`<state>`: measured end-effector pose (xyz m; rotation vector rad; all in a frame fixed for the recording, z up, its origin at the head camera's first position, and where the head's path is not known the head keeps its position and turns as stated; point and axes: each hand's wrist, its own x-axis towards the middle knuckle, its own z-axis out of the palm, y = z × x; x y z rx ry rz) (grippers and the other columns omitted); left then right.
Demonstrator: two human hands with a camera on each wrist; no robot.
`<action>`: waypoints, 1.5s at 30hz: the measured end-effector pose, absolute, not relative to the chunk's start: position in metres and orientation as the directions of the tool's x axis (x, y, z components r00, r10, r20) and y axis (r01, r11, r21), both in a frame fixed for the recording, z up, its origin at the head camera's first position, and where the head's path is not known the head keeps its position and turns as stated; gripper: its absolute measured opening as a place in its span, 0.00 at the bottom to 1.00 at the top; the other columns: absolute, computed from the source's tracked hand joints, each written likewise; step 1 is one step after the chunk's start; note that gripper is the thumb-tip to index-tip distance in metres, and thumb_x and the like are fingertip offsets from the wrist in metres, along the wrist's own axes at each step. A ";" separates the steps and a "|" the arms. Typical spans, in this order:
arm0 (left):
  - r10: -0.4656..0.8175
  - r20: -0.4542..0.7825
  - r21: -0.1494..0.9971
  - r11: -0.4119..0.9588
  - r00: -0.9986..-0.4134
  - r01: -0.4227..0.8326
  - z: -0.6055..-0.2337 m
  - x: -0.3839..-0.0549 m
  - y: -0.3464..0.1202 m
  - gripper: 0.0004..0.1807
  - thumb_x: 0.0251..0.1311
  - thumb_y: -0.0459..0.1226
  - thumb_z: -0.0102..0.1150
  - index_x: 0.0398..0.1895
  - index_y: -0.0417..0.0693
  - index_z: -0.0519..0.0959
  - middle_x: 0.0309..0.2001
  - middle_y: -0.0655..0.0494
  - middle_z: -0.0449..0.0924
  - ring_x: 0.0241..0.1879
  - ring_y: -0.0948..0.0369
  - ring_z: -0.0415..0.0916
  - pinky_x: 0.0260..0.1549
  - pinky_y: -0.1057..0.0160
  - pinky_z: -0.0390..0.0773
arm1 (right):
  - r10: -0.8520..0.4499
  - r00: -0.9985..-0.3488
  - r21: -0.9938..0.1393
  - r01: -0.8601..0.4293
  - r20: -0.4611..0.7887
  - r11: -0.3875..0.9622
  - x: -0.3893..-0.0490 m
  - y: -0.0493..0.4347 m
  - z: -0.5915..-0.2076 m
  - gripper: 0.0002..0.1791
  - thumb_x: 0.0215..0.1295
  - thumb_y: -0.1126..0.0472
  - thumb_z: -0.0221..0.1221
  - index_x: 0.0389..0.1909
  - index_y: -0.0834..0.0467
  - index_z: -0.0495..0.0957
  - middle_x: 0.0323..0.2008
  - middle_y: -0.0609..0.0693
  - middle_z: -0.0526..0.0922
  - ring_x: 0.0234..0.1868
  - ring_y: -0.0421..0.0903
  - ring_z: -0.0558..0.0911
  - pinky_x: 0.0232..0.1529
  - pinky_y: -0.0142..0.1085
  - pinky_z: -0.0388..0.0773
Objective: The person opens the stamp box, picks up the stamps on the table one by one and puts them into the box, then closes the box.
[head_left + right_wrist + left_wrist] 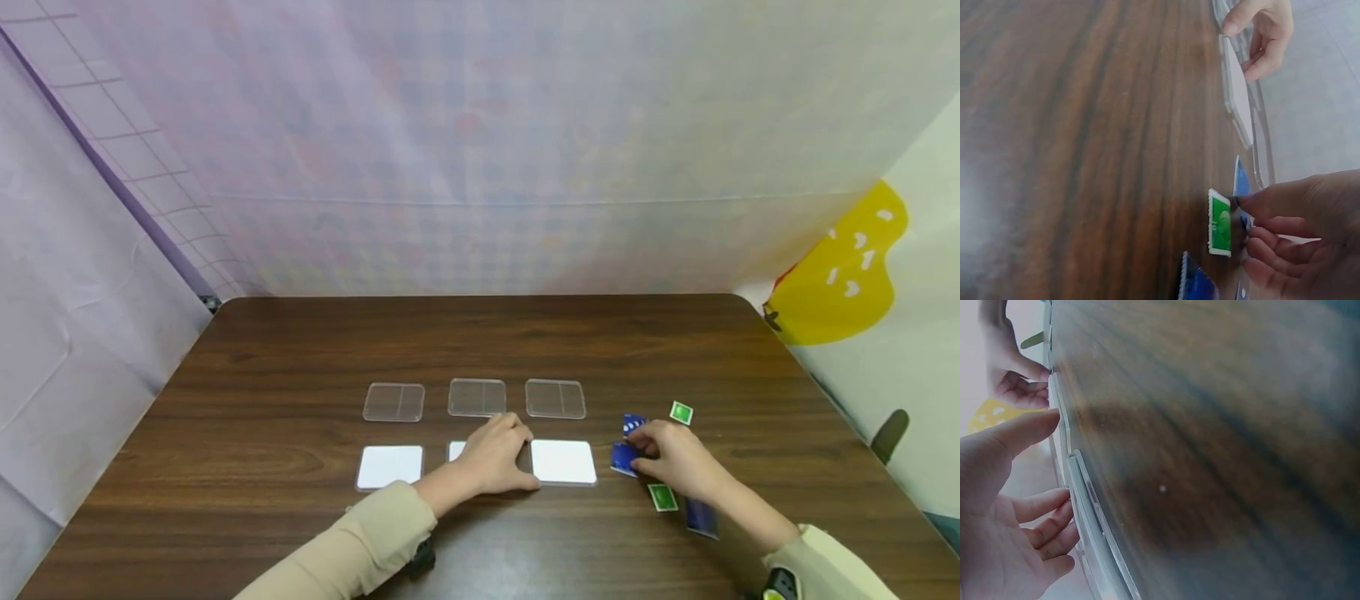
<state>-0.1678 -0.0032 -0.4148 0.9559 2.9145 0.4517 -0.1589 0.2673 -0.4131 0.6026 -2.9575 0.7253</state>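
My left hand (495,454) is over the middle white-topped flat case (455,450), covering most of it. Its thumb and fingertips are spread near the left edge of the right-hand white-topped case (562,462). My right hand (678,458) has its thumb and curled fingers at opposite edges of a dark blue stamp (623,458) on the table. Another blue stamp (633,423) lies just behind it, partly under the fingers. Green stamps lie on either side of this hand, one nearer (663,497) and one farther back (681,412).
Three clear plastic lids (477,398) lie in a row behind the white-topped cases. A third case (390,467) sits on the left. A dark blue piece (701,518) lies under the right wrist. Hanging cloth borders the wooden table (262,375) at the back.
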 end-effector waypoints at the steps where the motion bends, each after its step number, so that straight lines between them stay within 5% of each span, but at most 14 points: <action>1: 0.584 0.051 0.289 0.768 -0.810 0.572 -0.415 -0.168 -0.003 0.33 0.38 0.54 0.68 0.46 0.44 0.77 0.42 0.56 0.73 0.40 0.62 0.68 0.38 0.70 0.73 | -0.362 -0.924 -0.441 -0.377 0.120 0.814 -0.160 0.267 -0.412 0.13 0.40 0.68 0.67 0.30 0.66 0.79 0.27 0.51 0.80 0.25 0.41 0.77 0.26 0.30 0.76; 20: 0.581 0.070 0.304 0.762 -0.811 0.572 -0.415 -0.167 -0.003 0.32 0.38 0.53 0.69 0.46 0.43 0.78 0.40 0.56 0.73 0.39 0.62 0.68 0.37 0.70 0.73 | -0.332 -0.943 -0.472 -0.284 -0.021 0.835 -0.167 0.262 -0.405 0.11 0.33 0.69 0.64 0.23 0.61 0.76 0.19 0.45 0.77 0.22 0.38 0.74 0.24 0.30 0.71; 29: 0.577 0.067 0.310 0.764 -0.814 0.566 -0.415 -0.166 -0.003 0.32 0.38 0.53 0.69 0.46 0.43 0.77 0.41 0.56 0.73 0.40 0.62 0.67 0.38 0.70 0.73 | -0.349 -0.934 -0.415 -0.349 0.079 0.840 -0.161 0.263 -0.407 0.12 0.33 0.68 0.66 0.25 0.62 0.77 0.22 0.47 0.77 0.24 0.40 0.75 0.25 0.30 0.74; 45: 0.570 0.061 0.326 0.764 -0.819 0.556 -0.417 -0.167 -0.003 0.32 0.38 0.53 0.69 0.46 0.44 0.77 0.41 0.57 0.72 0.41 0.62 0.67 0.37 0.70 0.73 | -0.347 -0.927 -0.491 -0.369 0.141 0.789 -0.161 0.268 -0.415 0.12 0.33 0.67 0.66 0.24 0.64 0.76 0.19 0.48 0.78 0.22 0.39 0.75 0.22 0.32 0.74</action>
